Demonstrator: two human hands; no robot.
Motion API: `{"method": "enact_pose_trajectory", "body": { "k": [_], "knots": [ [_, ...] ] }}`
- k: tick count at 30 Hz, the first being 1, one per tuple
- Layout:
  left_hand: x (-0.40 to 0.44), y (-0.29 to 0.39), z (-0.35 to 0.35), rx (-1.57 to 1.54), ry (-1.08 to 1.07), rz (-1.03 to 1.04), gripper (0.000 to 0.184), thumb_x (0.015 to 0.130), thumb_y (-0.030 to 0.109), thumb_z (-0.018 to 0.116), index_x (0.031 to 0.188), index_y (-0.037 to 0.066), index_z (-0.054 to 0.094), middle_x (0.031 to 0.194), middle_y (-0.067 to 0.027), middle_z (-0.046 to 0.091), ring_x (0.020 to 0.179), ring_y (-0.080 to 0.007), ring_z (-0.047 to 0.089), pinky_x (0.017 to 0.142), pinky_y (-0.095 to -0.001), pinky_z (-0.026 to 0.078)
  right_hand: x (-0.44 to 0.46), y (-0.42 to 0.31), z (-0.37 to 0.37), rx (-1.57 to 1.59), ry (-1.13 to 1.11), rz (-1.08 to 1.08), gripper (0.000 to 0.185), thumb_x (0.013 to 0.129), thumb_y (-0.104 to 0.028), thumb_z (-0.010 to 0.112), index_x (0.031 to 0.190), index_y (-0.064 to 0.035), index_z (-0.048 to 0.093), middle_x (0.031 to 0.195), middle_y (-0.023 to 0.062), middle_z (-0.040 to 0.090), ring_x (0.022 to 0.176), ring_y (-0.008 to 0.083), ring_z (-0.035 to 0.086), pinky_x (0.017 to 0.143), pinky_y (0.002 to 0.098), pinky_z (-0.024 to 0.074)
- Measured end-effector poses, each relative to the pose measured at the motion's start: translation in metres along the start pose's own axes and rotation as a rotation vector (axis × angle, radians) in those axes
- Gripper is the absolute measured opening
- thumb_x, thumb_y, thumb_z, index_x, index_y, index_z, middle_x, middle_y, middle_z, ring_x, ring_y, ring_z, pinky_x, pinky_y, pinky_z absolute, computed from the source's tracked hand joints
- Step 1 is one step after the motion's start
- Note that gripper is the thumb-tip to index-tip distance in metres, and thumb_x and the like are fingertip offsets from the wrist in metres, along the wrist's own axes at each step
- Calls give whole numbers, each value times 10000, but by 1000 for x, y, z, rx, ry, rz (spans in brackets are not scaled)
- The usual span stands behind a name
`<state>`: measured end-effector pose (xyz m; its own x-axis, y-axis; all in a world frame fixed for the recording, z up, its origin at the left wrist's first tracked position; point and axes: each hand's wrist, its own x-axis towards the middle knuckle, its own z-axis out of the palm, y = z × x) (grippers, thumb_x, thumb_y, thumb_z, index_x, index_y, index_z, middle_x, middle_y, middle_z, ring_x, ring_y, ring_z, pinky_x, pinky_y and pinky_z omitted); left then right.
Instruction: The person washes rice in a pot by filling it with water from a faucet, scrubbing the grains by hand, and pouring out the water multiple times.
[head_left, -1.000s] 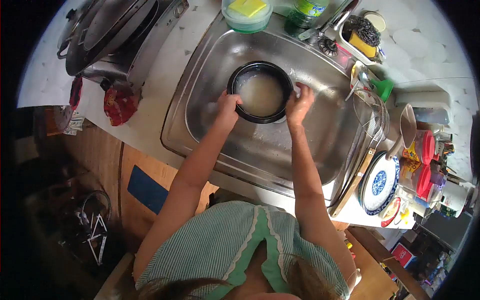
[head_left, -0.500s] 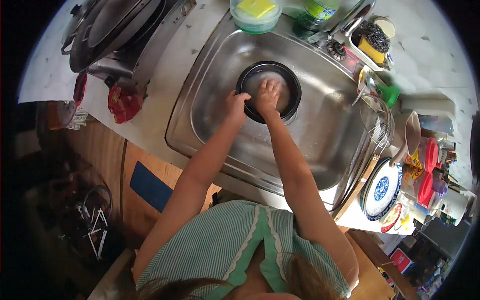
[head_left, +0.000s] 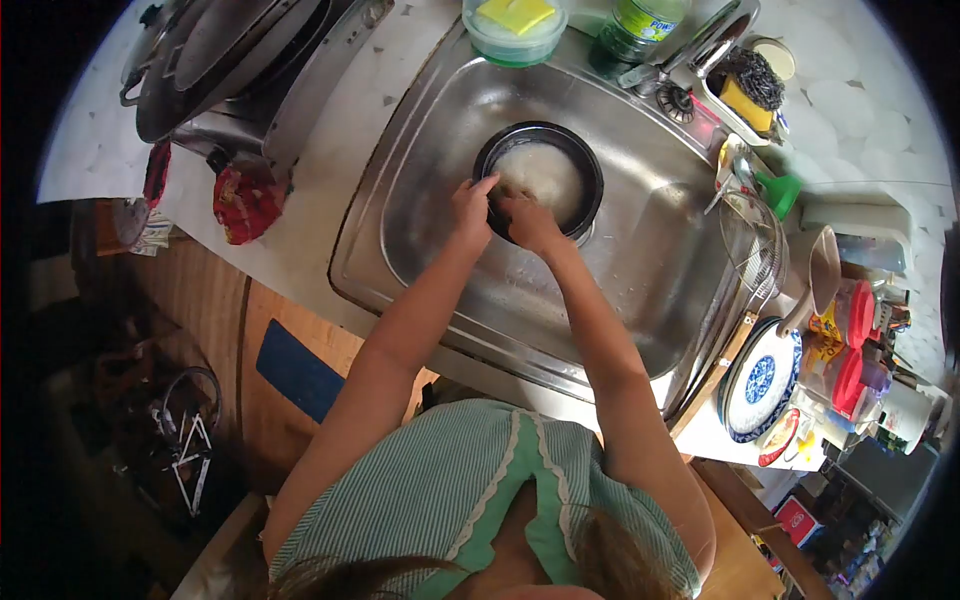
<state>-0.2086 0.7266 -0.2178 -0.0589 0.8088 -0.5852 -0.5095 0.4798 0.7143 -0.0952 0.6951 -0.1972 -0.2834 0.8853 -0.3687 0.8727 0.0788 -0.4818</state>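
Note:
A round black pot point(head_left: 590, 205) sits in the metal sink, holding cloudy whitish liquid point(head_left: 545, 170); whatever lies beneath its surface is hard to make out. At the pot's left rim, my left hand point(head_left: 472, 207) is closed on the edge with the thumb over the top. My right hand point(head_left: 528, 220) reaches into the near left part of the pot, its fingers curled and partly hidden in the liquid. Whether those fingers hold anything does not show.
The steel sink point(head_left: 640, 290) surrounds the pot. Behind stand a tub with a yellow sponge point(head_left: 515, 12), a green bottle point(head_left: 640, 25) and the faucet point(head_left: 700, 45). Strainers point(head_left: 755, 245) and plates point(head_left: 760, 385) are at right; large pans point(head_left: 200, 70) at left.
My right hand has moved from the middle of the pot toward its near left side, and its spread fingers have curled. My left hand stays at the rim.

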Motion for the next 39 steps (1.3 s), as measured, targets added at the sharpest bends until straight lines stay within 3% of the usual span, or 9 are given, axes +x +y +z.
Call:
{"method": "enact_pose_trajectory", "body": {
  "k": [6,9,13,16,19,22,25,31,39],
  "knots": [
    [-6,7,5,-20,-25,-49,331,701,150,676,971,-4,562,906,-106,583,799,-223,576,699,-340,473,3,15,1,75,-45,37,338,720,-30,495,1031,-127,589,1086,133,578,889,373,579,765,443,466],
    [-9,10,4,7,-30,-36,354,716,167,660,1011,3,556,936,-115,579,822,-232,577,692,-352,478,1,4,-10,33,424,89,341,735,-58,528,1062,-143,576,1109,130,563,952,350,557,795,433,447],
    [-8,6,0,155,-20,26,291,708,161,661,912,-27,571,833,-114,600,765,-207,582,697,-311,467,-1,11,-22,-27,757,-8,418,692,-46,612,1098,-131,561,1156,137,523,1067,317,475,872,419,400],
    [-8,3,2,341,58,68,327,715,173,646,943,-41,550,870,-143,592,809,-220,582,704,-314,464,9,31,-41,473,1013,-60,354,803,-136,558,1140,-47,501,1121,146,544,928,297,558,758,387,453],
    [-24,21,13,302,88,-143,513,724,188,641,1131,-28,415,1040,-157,537,899,-244,562,681,-357,481,1,25,-105,1336,822,197,374,859,-221,537,1150,0,463,1045,148,579,866,266,591,724,349,472],
    [23,-19,-10,320,53,1,466,679,172,643,1056,-32,461,1042,-198,522,899,-281,550,785,-362,434,17,39,-146,1671,739,-60,322,899,-210,473,1114,28,441,986,160,594,864,262,599,728,355,487],
    [22,-22,-9,724,120,543,500,646,170,643,1064,-26,451,1040,-211,510,949,-330,518,862,-383,398,25,42,-170,1930,741,-103,234,914,-164,420,1045,29,445,966,177,594,864,276,603,747,366,497],
    [10,-15,-7,931,56,541,490,633,156,639,1046,-30,453,1032,-218,511,997,-367,488,873,-407,380,26,41,-175,1878,764,-112,189,913,-147,404,1006,8,457,964,185,594,864,277,602,742,383,503],
    [15,-14,-8,887,38,435,496,681,146,638,1095,-40,437,1089,-230,494,1041,-387,462,888,-421,370,6,53,-94,1728,564,249,196,883,-188,496,988,-23,514,793,116,581,688,221,557,572,301,449]
  ]
}}
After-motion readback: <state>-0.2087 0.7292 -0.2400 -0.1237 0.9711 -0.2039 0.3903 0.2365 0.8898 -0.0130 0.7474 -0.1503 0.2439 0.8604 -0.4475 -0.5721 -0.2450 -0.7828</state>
